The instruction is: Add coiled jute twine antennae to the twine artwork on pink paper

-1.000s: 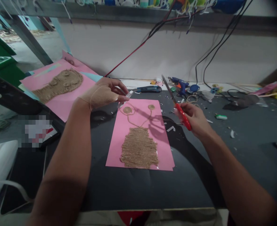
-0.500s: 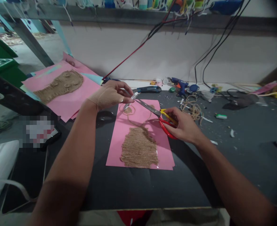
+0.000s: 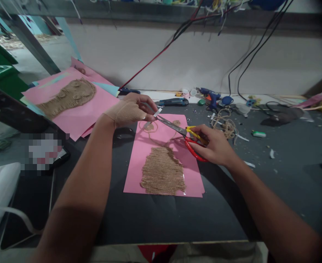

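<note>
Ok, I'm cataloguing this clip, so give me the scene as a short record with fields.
Left hand: pinching a small white strip
Right hand: holding red-and-yellow scissors
Blade tips: close to the strip; contact unclear
Beneath: pink sheet bearing a twine panel
Behind sheet: utility knife
Right of sheet: tangled twine

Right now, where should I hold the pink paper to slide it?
Probably pinch the pink paper at its near left corner, coming from the near side: it lies flat there, bare of the brown twine panel and away from the scissors.
</note>
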A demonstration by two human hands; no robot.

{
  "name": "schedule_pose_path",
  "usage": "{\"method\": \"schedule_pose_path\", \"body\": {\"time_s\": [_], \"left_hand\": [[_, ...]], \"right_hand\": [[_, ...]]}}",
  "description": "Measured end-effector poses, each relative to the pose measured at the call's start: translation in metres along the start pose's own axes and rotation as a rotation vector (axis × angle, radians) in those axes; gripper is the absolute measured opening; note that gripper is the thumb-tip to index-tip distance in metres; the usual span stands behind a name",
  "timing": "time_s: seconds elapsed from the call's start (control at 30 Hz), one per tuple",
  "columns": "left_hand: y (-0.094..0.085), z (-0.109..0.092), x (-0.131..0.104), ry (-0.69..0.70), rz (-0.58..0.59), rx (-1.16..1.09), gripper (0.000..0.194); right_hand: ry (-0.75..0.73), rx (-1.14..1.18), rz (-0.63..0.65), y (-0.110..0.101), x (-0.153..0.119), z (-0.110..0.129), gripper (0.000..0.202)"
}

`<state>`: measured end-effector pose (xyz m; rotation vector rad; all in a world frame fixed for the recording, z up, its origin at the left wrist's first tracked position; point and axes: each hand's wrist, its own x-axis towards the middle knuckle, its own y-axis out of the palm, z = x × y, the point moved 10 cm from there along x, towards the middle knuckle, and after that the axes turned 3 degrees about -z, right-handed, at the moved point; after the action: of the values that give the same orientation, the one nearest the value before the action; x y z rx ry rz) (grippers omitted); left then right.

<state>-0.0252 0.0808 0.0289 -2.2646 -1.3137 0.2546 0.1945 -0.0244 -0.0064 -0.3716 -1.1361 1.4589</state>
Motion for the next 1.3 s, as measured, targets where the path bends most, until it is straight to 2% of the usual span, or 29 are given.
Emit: {"method": "schedule_pose_path", "body": {"time_s": [0.43,0.9,1.3], "left_hand": [[0.007,0.001,0.0,-0.036,0.051,0.036,0.03],[0.015,-0.008,0.001,-0.051,0.048,0.137,0.032],[0.017,-0.008,0.001,-0.061,0.071,0.157,0.033]], "right_hand": [[0.011,0.142,0.013,0.005,0.0,-0.004,0.036],[0.026,0.105,0.028,0.004,0.0,-0.004,0.039],[0.01,0.094,0.044,0.005,0.001,-0.001,0.036]]}}
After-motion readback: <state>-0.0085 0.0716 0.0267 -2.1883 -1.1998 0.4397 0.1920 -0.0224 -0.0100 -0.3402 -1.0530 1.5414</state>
